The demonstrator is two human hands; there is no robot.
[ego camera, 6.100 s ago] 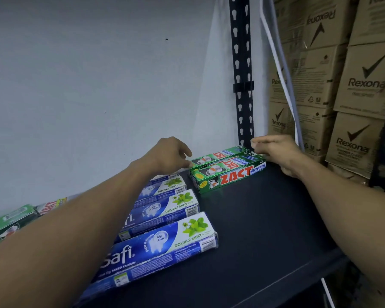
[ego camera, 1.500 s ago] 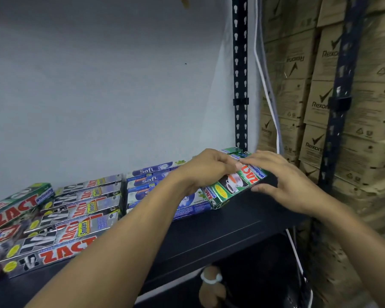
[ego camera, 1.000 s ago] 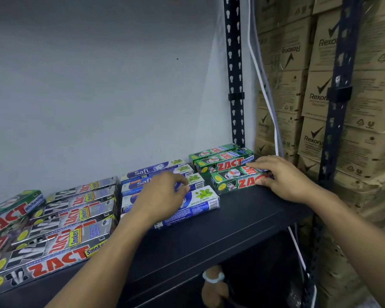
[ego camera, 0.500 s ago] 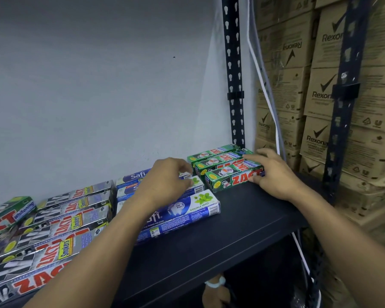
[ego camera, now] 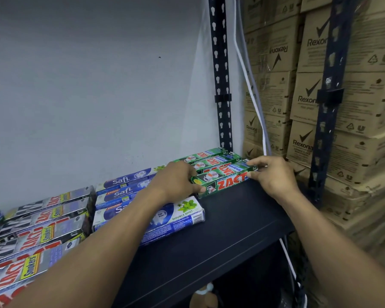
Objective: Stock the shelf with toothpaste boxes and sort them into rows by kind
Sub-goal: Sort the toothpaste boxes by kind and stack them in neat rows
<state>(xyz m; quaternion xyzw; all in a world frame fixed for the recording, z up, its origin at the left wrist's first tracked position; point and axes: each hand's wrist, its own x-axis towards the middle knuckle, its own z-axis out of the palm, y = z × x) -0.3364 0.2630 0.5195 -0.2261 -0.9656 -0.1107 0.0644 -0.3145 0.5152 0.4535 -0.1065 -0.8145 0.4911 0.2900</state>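
Left hand (ego camera: 176, 181), right hand (ego camera: 273, 177) — pinching box (ego camera: 229, 182).

Four green boxes (ego camera: 220, 184), at least three blue boxes (ego camera: 120, 192), at least four silver boxes (ego camera: 49, 213)

dark shelf (ego camera: 220, 236), toothpaste boxes (ego camera: 180, 213) in rows

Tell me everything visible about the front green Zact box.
The front green box is a long cardboard carton, green with red ZACT lettering and a cup picture on its front face. It lies flat on the dark shelf, against the next green box behind. The left hand holds its left end, and the right hand pinches its right end.
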